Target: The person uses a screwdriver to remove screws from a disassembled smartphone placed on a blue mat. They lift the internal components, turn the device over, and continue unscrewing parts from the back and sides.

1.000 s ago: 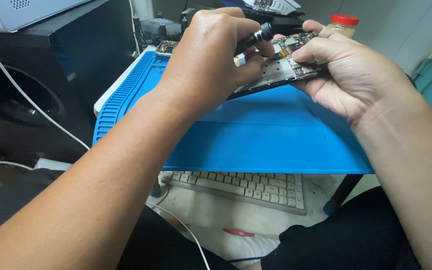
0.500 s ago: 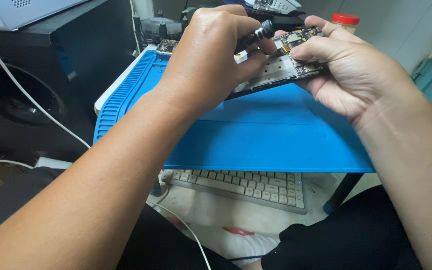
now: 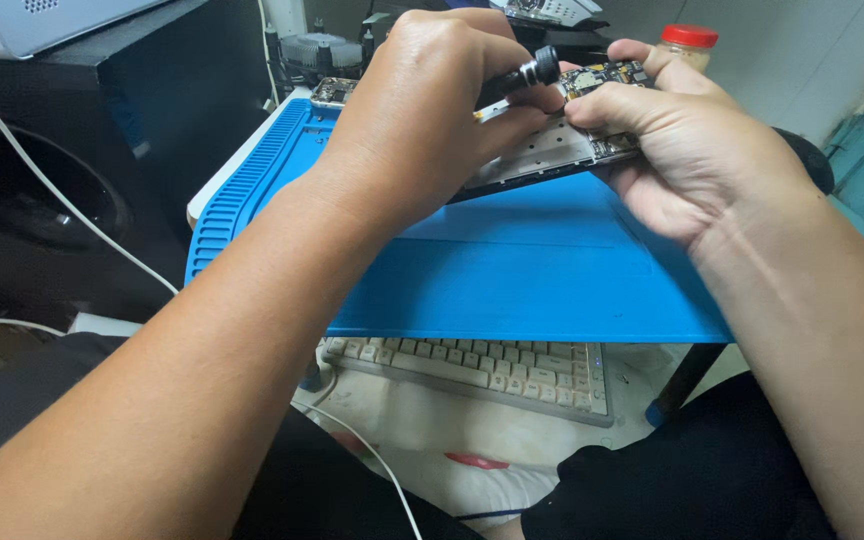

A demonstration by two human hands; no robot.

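My left hand (image 3: 422,120) is closed around a small black screwdriver (image 3: 532,74), whose ribbed end sticks out past my fingers toward the right. My right hand (image 3: 692,150) grips an opened phone (image 3: 552,150) from its right side, thumb on top, holding it tilted above the blue work mat (image 3: 512,270). The phone's circuit board (image 3: 607,75) shows by my right fingertips. The screwdriver's tip is hidden behind my left hand.
A pale keyboard (image 3: 472,365) lies on a shelf under the mat. A large black box (image 3: 142,130) stands at left with a white cable (image 3: 62,205) across it. A red-lidded jar (image 3: 687,42) and electronic parts sit at the back.
Both hands and the phone have stayed almost where they were; the screwdriver's end has shifted only slightly.
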